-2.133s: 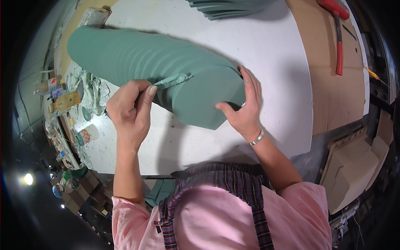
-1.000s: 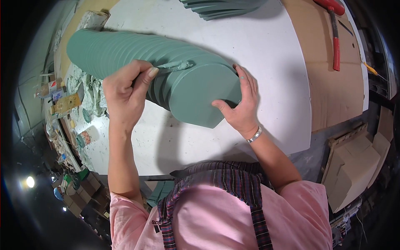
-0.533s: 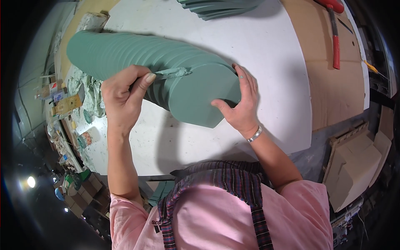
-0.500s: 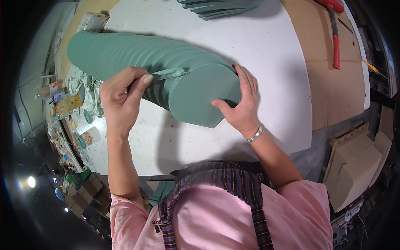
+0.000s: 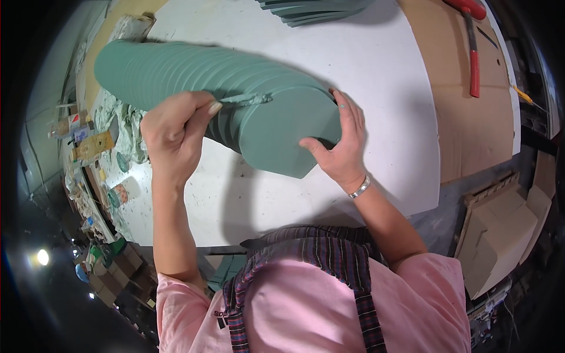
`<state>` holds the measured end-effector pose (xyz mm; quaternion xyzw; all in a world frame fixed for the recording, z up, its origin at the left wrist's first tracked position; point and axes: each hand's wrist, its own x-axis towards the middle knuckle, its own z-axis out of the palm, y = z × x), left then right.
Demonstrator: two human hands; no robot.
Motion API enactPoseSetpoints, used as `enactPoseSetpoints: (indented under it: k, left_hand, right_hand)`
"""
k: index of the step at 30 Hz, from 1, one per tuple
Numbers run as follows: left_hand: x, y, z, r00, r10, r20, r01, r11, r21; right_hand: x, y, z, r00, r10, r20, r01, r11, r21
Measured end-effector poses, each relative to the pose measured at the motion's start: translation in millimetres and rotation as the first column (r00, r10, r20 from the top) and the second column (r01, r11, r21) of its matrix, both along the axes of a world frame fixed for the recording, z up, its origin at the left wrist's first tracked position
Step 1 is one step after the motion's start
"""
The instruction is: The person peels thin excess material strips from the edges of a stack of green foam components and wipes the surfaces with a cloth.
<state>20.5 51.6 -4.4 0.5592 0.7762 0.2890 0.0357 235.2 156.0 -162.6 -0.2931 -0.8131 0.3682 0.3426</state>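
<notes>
Before us a white table (image 5: 388, 153) fills most of the view, with a brown cardboard sheet (image 5: 477, 117) along its right edge. On the table we see the long green stack (image 5: 194, 70) of thin layers, slanting from the far left corner towards the middle, its flat, pointed end facing the near edge. A second green stack (image 5: 318, 12) sits at the far edge, partly out of view. On the cardboard, near the far right corner, is a red hammer (image 5: 472, 53). Our left hand (image 5: 179, 126) is raised above the left part of the table, wrist straight, fingers curled, thumb and forefinger pinched together on a thin stick. Our right hand (image 5: 345, 144) reaches up from the near edge and clasps the stack's right side, thumb on the flat end, fingers wrapped along the far side. So the stack lies between our hands, its end within the right grip. By the left edge lies a crumpled cloth (image 5: 130, 135). The stick (image 5: 244, 100), its tip coated in green paste, points right from the pinch, over the end layer's upper left rim; we cannot tell whether it touches. A silver bracelet (image 5: 360, 187) circles our right wrist.
</notes>
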Motion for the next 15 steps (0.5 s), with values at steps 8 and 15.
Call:
enactPoseSetpoints:
  k: [8,15]
  left_hand:
    - [1.3,5.8,5.5,0.994,-0.080,-0.071,0.080,0.997,0.005]
    - [3.6,4.2,10.1,0.980,-0.108,-0.165,0.117,0.992,0.043]
  right_hand:
    - [0.3,0.4,0.0,1.000,-0.004,-0.004,0.004,1.000,0.000]
    - [-0.4,0.0,-0.7,1.000,-0.001,-0.014,0.000,1.000,-0.006]
